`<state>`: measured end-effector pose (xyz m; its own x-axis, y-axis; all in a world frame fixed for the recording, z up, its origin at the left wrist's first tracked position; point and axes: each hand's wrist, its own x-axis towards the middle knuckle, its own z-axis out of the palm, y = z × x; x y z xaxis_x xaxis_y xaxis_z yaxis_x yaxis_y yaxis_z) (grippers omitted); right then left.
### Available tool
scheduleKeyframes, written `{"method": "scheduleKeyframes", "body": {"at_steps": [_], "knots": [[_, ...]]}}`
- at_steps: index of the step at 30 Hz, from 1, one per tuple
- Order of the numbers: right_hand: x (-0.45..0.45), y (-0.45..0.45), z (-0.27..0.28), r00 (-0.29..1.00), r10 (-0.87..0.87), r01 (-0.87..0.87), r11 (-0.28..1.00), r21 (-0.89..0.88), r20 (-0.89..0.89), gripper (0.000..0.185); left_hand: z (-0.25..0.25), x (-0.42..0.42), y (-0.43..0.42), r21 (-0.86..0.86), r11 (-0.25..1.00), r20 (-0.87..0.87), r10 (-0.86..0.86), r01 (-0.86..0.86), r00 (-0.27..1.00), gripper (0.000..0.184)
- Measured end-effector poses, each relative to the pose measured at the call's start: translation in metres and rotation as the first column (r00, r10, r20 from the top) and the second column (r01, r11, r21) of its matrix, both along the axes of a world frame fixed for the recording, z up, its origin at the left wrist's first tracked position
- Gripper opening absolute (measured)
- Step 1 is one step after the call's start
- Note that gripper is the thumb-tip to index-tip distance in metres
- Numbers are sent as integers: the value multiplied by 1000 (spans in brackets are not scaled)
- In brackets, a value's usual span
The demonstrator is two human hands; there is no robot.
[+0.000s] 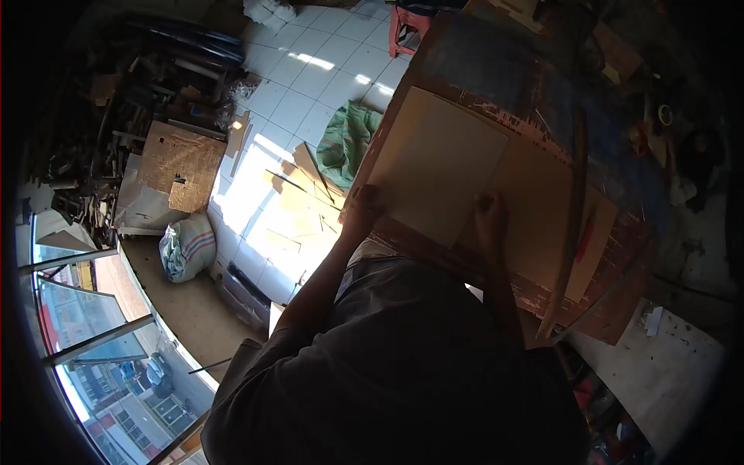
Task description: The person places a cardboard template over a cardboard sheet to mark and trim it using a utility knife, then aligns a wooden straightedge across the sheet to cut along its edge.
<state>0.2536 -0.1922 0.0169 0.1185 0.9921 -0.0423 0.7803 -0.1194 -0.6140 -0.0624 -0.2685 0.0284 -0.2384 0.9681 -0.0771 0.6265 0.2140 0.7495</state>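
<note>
A pale rectangular sheet (443,159) lies on the worn reddish-brown table (593,318), over a larger tan board (542,209). At the sheet's lower left edge is my left hand (363,208), its fingers curled in near the table's edge. My right hand (490,211) is at the sheet's right edge, with thumb and fingers drawn together there. The fingertips of both hands are dark and small in view. To the right, a long wooden stick (575,225) lies across the tan board beside a red object (585,239).
A green sack (346,143) and cut board scraps (306,198) lie on the tiled floor left of the table. Farther left are a wood pile, a brown board (180,164) and a striped white sack (188,246). A red stool (407,29) stands beyond the table.
</note>
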Motion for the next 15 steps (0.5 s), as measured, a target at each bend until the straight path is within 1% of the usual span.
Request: {"method": "scheduleKeyframes", "body": {"at_steps": [1, 2, 3, 4, 5, 6, 7, 8, 9, 11, 15], "knots": [[-8, -2, 0, 1000, -8, 9, 1000, 30, -5, 32, 0, -4, -1, -19, 999, -43, -44, 43, 998, 55], [-13, -3, 1, 1000, -19, 19, 998, 60, -9, 33, 0, -9, -2, -27, 999, -24, -45, 44, 999, 55], [-17, -4, 3, 1000, -21, 20, 999, 51, 9, 33, 0, -14, -3, 44, 996, -51, -78, 80, 996, 58], [-19, -4, 7, 998, -41, 42, 998, 36, -48, 35, 0, -21, -4, 115, 986, -81, -109, 118, 991, 62], [-22, -3, 9, 992, -62, 65, 998, 23, -106, 36, -2, -28, -3, 108, 987, -65, -113, 120, 991, 62], [-20, -2, 1, 994, -67, 69, 998, 15, -90, 36, -5, -35, -2, 110, 988, -143, -93, 109, 985, 62], [-15, -1, -10, 981, -90, 94, 995, 17, -169, 36, -10, -42, -1, 112, 989, -219, -73, 100, 973, 62], [-11, -1, -21, 963, -112, 120, 993, 19, -247, 37, -19, -51, 0, 84, 986, -176, -129, 145, 976, 62], [-14, -1, -19, 966, -117, 124, 992, 14, -232, 37, -24, -55, 2, 79, 986, -160, -134, 148, 978, 62], [-19, -3, -15, 962, -138, 160, 984, 75, -235, 34, -31, -63, 6, 183, 946, -135, -245, 267, 960, 59], [-23, -3, -28, 974, -176, 192, 976, 105, -145, 33, -42, -70, 15, 240, 919, -80, -301, 312, 950, 54]]}}
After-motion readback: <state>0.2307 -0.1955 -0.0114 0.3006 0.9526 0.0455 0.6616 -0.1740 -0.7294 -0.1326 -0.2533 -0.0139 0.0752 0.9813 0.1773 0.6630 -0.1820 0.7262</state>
